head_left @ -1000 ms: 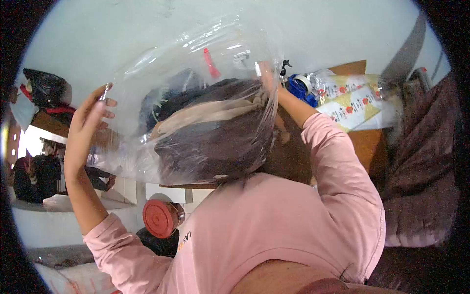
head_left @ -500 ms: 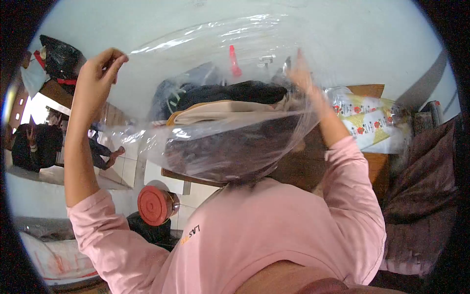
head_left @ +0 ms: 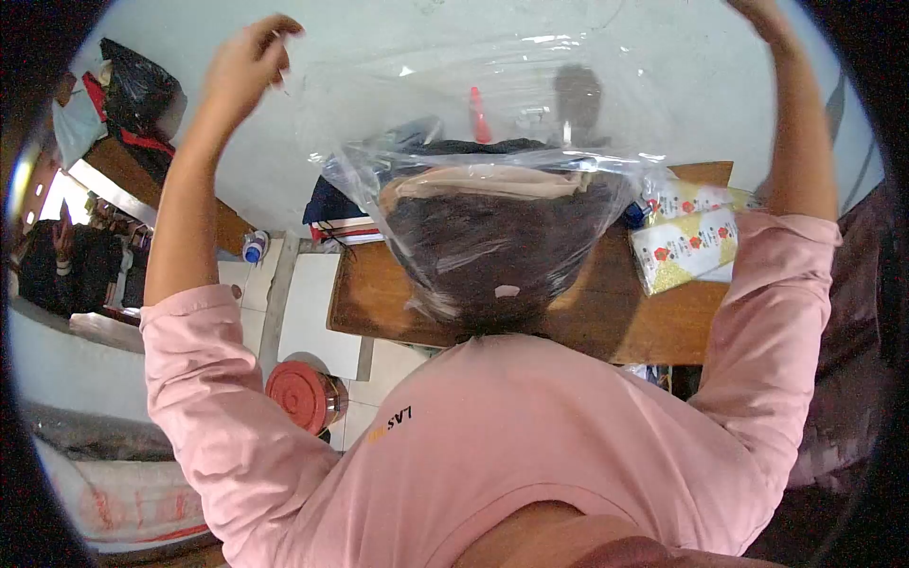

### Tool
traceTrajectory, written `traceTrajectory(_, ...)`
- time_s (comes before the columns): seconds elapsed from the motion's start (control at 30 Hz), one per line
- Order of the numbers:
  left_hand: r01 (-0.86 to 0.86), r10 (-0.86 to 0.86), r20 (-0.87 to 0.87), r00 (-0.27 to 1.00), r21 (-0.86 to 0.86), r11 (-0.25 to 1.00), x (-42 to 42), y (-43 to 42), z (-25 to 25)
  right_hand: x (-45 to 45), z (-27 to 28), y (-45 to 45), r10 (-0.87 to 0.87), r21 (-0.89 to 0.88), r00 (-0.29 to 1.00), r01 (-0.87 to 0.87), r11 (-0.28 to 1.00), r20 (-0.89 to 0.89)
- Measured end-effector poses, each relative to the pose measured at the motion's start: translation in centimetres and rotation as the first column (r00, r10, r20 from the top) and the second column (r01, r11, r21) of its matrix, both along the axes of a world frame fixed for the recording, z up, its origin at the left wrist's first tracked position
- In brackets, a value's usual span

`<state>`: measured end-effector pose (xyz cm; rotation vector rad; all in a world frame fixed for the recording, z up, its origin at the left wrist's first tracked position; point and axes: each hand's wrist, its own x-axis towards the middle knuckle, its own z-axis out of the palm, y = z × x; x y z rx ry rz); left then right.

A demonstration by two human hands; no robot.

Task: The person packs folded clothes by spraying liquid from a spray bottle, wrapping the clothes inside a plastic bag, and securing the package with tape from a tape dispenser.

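A clear plastic bag [head_left: 454, 270] stands in front of me, with folded dark cloth and a beige layer [head_left: 492, 182] inside it. Its loose upper part spreads out behind the cloth. My left hand [head_left: 254, 62] is raised at the upper left, fingers loosely bent and apart, beside the bag's upper edge and holding nothing I can see. High at the top right is my right hand [head_left: 762, 19], away from the bag; the frame's edge cuts off its fingers.
Beneath the bag is a wooden table [head_left: 374, 293]. White patterned packs [head_left: 682, 251] lie on its right and dark folded cloth [head_left: 331, 204] on its left. A red object [head_left: 478, 118] stands behind. A red-lidded bucket [head_left: 298, 396] sits on the floor; another person [head_left: 71, 260] is far left.
Both hands have come off the plastic bag and moved up; the right also swung far right. The bag has settled upright around the cloth, and more of the table shows.
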<state>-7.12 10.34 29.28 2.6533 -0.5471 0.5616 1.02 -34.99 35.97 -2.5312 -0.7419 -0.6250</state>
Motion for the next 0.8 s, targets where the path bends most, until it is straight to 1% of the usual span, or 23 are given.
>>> traceTrajectory(0.03,0.084,-0.079,0.131,0.988,-0.036,0.996,-0.9,-0.2,0.5,-4.3,1.1,0.2,0.064,0.026,0.998,-0.064,0.998,0.004)
traceTrajectory(0.07,0.215,-0.206,0.094,0.974,-0.101,0.971,-2.5,-0.4,0.9,-6.5,0.9,0.8,0.134,0.044,0.98,-0.129,0.991,-0.149)
traceTrajectory(0.1,0.341,-0.339,0.045,0.94,-0.029,0.94,-4.7,-1.5,1.3,-8.2,0.5,1.3,0.202,0.076,0.933,-0.187,0.979,-0.299)
traceTrajectory(0.13,0.463,-0.463,-0.016,0.886,0.033,0.885,-6.3,-2.3,1.1,-9.4,-0.1,1.5,0.19,-0.266,0.903,-0.306,0.914,-0.385)
traceTrajectory(0.17,0.478,-0.47,-0.09,0.878,0.184,0.859,-7.5,-3.0,0.5,-10.4,-0.9,1.8,0.144,-0.559,0.873,-0.416,0.717,-0.465)
traceTrajectory(0.23,0.504,-0.448,-0.233,0.863,0.458,0.732,-8.8,-3.9,-1.1,-11.7,-5.2,3.5,0.305,-0.475,0.82,-0.539,0.696,-0.484)
traceTrajectory(0.27,0.413,-0.31,-0.276,0.91,0.53,0.741,-8.5,-3.6,-1.5,-10.0,-7.2,1.7,0.257,-0.572,0.854,-0.499,0.651,-0.452)
traceTrajectory(0.33,0.369,-0.24,-0.464,0.853,0.211,0.905,-6.8,-1.6,-1.2,-9.5,-7.1,0.2,0.063,-0.457,0.829,-0.367,0.81,-0.555)
traceTrajectory(0.37,0.302,-0.225,-0.558,0.799,0.048,0.952,-6.1,-0.8,-1.1,-9.3,-7.1,-0.4,-0.026,-0.403,0.79,-0.284,0.87,-0.612)
traceTrajectory(0.4,0.316,-0.286,-0.507,0.813,-0.028,0.948,-5.9,-0.4,-1.4,-8.8,-7.4,-1.5,0.012,-0.318,0.798,-0.255,0.913,-0.603)
traceTrajectory(0.47,0.352,-0.392,-0.384,0.836,-0.174,0.92,-5.5,0.3,-2.6,-8.2,-8.5,-2.6,0.083,-0.139,0.82,-0.195,0.971,-0.566)
traceTrajectory(0.5,0.341,-0.364,-0.299,0.882,-0.127,0.931,-5.1,0.3,-3.1,-8.4,-9.1,-2.5,0.033,-0.114,0.947,-0.073,0.991,-0.32)
traceTrajectory(0.53,0.325,-0.336,-0.209,0.919,-0.083,0.942,-4.9,0.2,-3.6,-9.5,-9.6,-1.4,-0.041,-0.056,0.998,0.038,0.998,-0.052)
traceTrajectory(0.57,0.304,-0.307,-0.118,0.944,-0.041,0.952,-4.6,0.2,-4.1,-11.0,-10.1,-0.2,-0.133,0.03,0.968,0.13,0.991,0.211)
traceTrajectory(0.6,0.25,-0.249,-0.037,0.968,0.022,0.968,-3.9,0.6,-4.8,-12.8,-10.7,1.4,-0.059,0.029,0.91,0.051,0.998,0.41)
traceTrajectory(0.67,0.129,-0.132,0.018,0.991,0.134,0.983,-3.5,0.3,-5.0,-15.4,-14.3,4.5,0.063,0.067,0.838,-0.118,0.991,0.542)
traceTrajectory(0.7,0.064,-0.074,0.046,0.996,0.189,0.98,-3.4,-0.1,-5.1,-17.9,-15.1,6.9,0.174,-0.027,0.901,-0.178,0.984,0.397)
traceTrajectory(0.73,0.034,-0.054,0.095,0.994,0.196,0.98,-3.2,-0.4,-5.4,-18.5,-16.7,8.9,0.273,-0.234,0.859,-0.185,0.954,0.434)
traceTrajectory(0.77,0.004,-0.035,0.145,0.989,0.204,0.979,-3.2,-0.8,-5.7,-18.7,-18.0,10.5,0.266,-0.354,0.882,-0.123,0.927,0.389)
traceTrajectory(0.8,-0.024,-0.018,0.195,0.981,0.212,0.977,-3.0,-1.2,-6.0,-18.5,-19.2,11.6,0.211,-0.391,0.921,-0.072,0.917,0.326)
